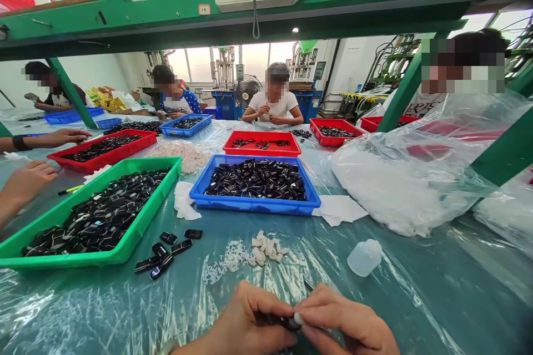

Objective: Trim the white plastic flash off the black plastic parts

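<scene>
Low in the view, my left hand (pixel 254 319) is closed on a small black part (pixel 290 323) between thumb and fingers. My right hand (pixel 343 321) pinches a small white piece (pixel 297 318) against that part. A thin dark tip (pixel 308 285) sticks up beside my right index finger; the rest of it is hidden. Beyond my hands lie a pile of white slivers (pixel 229 260) and a pile of cream pieces (pixel 266 248). Several glossy black parts (pixel 162 259) rest on the plastic-covered table to the left.
A blue tray (pixel 255 205) and a green tray (pixel 120 255) hold black parts. A translucent container (pixel 364 258) stands right, near a big plastic bag (pixel 387 194). Another person's hands (pixel 29 183) are at far left. A green beam (pixel 145 16) crosses overhead; people sit opposite.
</scene>
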Motion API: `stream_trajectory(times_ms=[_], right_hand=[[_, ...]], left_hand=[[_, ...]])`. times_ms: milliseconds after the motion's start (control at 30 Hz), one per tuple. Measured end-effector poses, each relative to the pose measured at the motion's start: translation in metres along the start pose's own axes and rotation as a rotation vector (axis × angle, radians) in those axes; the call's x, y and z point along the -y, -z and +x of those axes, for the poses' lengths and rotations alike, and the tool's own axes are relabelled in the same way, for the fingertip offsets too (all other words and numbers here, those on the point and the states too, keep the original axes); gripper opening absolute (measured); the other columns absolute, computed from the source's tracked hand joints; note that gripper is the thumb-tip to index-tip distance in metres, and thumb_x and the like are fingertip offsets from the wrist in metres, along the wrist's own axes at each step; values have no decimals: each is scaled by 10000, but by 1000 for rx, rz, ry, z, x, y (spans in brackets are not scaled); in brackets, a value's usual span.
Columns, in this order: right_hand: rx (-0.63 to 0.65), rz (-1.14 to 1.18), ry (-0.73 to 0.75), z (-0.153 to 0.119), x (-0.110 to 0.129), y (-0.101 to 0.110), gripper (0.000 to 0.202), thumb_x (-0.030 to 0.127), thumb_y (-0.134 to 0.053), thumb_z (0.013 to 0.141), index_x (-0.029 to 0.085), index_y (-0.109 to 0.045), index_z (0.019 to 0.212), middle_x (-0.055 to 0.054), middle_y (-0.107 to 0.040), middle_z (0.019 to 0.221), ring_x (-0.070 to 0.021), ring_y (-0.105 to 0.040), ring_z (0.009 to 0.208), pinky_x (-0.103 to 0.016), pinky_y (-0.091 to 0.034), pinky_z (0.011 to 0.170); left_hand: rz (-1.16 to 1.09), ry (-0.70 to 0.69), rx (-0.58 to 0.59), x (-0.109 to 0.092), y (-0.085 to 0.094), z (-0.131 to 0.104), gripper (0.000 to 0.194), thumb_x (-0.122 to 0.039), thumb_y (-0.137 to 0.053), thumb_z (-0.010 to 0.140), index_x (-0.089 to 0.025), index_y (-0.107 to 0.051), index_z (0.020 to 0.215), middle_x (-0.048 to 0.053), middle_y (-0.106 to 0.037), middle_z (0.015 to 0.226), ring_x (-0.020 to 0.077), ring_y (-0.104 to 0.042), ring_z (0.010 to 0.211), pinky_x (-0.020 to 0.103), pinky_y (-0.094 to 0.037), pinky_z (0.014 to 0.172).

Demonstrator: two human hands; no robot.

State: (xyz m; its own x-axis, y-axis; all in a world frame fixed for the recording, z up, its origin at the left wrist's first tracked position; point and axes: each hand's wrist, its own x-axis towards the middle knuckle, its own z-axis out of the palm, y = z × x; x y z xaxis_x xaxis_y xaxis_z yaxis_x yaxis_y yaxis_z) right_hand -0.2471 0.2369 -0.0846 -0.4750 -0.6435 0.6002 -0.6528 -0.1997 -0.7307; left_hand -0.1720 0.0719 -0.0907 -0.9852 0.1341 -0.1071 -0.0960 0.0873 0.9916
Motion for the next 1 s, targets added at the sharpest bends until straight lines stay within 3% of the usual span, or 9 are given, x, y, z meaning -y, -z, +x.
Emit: stream_trajectory(times_ms=[267, 433, 567, 1000], right_hand=[[65, -44, 31, 0, -1, -1, 253, 55, -563, 772, 208, -689, 930, -50, -682, 762, -111, -627, 649, -196, -525, 597], [57, -166, 149, -2, -3, 1, 324, 35, -547, 780, 211, -635, 1038, -63, -668, 796, -114, -603, 667, -208, -514, 595], [64, -252, 228, -4, -6, 1, 329, 26, -555, 767, 203, -603, 1040, -61, -647, 792, -121, -582, 681, -226, -498, 604], [145, -271, 214, -4, -8, 0, 209, 35, -544, 791, 147, -598, 958, -61, -623, 782, -120, -560, 707, -233, -502, 637]], left_hand=[[-102, 129, 45, 2, -2, -2, 197, -209, -612, 689, -102, -723, 812, 23, -514, 568, 70, -447, 504, 174, -380, 525], [-126, 194, 33, 1, -2, -2, 196, -209, -593, 690, -100, -716, 797, 29, -528, 573, 82, -489, 518, 179, -418, 542], [-94, 205, 30, -2, -2, -2, 194, -193, -576, 672, -98, -716, 768, 25, -518, 552, 81, -483, 503, 178, -419, 529], [-31, 176, 48, -1, 0, -5, 166, -202, -571, 696, -81, -681, 722, 13, -493, 530, 73, -464, 478, 161, -361, 475]])
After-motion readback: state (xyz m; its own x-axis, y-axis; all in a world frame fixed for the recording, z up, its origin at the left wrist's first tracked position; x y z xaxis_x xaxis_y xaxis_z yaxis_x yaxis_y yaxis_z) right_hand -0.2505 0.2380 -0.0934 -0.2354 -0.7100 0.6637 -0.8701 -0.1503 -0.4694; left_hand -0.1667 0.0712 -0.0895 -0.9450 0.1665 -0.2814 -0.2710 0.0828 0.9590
